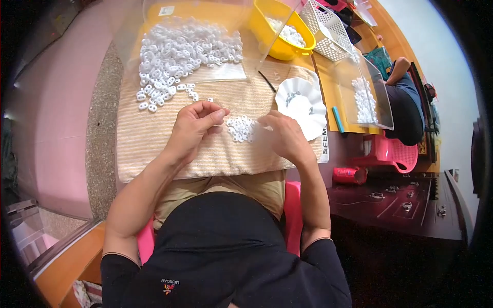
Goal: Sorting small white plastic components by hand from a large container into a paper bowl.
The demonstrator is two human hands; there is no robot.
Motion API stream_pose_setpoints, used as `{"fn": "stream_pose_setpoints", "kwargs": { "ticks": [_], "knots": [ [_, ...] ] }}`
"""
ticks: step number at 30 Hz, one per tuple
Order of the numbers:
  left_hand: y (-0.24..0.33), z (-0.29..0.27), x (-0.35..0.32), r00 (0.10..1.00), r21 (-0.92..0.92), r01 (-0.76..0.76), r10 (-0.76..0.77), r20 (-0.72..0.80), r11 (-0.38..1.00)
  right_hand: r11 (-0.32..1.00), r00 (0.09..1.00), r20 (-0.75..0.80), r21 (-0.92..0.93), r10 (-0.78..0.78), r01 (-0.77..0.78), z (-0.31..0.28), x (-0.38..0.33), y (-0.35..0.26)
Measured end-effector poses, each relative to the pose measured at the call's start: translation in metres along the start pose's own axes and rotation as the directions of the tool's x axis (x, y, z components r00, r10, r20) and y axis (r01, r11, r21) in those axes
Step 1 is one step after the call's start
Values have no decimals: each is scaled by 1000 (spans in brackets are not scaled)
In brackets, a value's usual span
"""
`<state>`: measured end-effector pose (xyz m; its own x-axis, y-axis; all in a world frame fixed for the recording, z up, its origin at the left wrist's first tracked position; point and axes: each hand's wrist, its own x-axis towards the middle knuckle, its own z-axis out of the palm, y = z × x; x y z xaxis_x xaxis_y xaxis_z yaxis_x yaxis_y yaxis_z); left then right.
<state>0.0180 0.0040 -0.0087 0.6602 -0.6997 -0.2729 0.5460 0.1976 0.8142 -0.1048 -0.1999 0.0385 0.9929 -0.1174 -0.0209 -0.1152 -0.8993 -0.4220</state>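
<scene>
My left hand (197,126) is raised over the striped towel (149,159), its thumb and forefinger pinched together. Whatever sits between those fingertips is too small to name. To its right lies a small heap of little white pieces (240,128) with holes. My right hand (288,136) hovers at the right edge of this heap, fingers curled together; its fingertips are slightly blurred and any piece in them is hidden. Beyond my left hand, a large pile of white two-holed oval plastic pieces (179,51) spreads toward me, a few lying loose (192,95).
A white fluted dish (316,120) holds small grey parts, right of a thin black stick (267,81). Behind stand a yellow basket (267,38) of white pieces and a white perforated basket (326,31). Farther right are a clear bin (377,100), a turquoise tool (338,119) and a seated person (408,110).
</scene>
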Motion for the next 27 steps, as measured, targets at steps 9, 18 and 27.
{"fn": "stream_pose_setpoints", "kwargs": {
  "ticks": [9, 18, 27],
  "knots": [
    [1, -3, 1, 999, -12, -44, 45, 4, 999, 988, 995, 66, -139, 70, -60, 15, -2, 6],
    [-6, -1, 2, 998, 100, -59, 56, 37, 993, 996, 999, -27, -84, 40, -43, 25, -7, 16],
    [-5, 9, -2, 994, 143, -93, 83, 69, 985, 1000, 992, -127, -29, 1, -5, 29, -11, 21]
  ]
}}
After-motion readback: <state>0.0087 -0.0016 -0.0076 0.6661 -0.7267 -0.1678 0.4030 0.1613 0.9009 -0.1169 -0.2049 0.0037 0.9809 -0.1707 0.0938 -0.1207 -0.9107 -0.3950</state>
